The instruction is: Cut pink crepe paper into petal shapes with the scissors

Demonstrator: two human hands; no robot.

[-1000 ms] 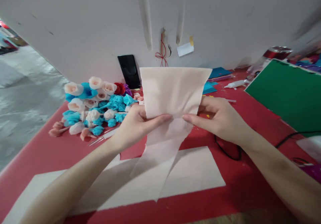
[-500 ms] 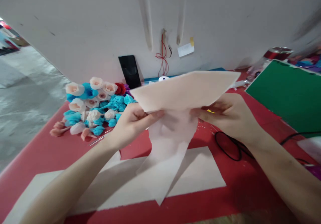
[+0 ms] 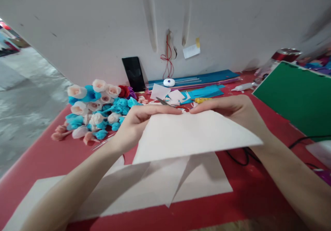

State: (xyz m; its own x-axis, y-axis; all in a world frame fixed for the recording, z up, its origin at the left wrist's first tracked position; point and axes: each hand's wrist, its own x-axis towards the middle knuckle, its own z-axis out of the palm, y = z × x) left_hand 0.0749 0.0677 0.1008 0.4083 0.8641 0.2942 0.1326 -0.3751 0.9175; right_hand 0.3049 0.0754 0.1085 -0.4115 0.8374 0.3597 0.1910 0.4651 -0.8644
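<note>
Between my two hands a pale sheet of paper (image 3: 191, 134) is held up over the table, its near flap folded down toward me. My left hand (image 3: 142, 120) pinches the top fold, thumb pointing right. My right hand (image 3: 227, 110) grips the same fold from the other side, its thumb tip close to the left one. The fingers under the sheet are hidden. Below, a pointed end of the sheet hangs over a larger pale paper sheet (image 3: 124, 196) lying flat on the table. Just behind my hands lie scissors (image 3: 162, 101), partly covered.
Peach, blue and red paper flowers (image 3: 98, 110) crowd the left of the red table (image 3: 258, 203). A phone (image 3: 133, 74) leans on the wall. Blue paper (image 3: 207, 91) and scraps lie behind my hands. At right are a green board (image 3: 297, 100), a glue bottle (image 3: 243, 86) and a black cable (image 3: 238, 158).
The upper flap of the paper, raised before, has folded down toward me. My thumbs have come closer together at the fold, and the scissors and scraps behind now show.
</note>
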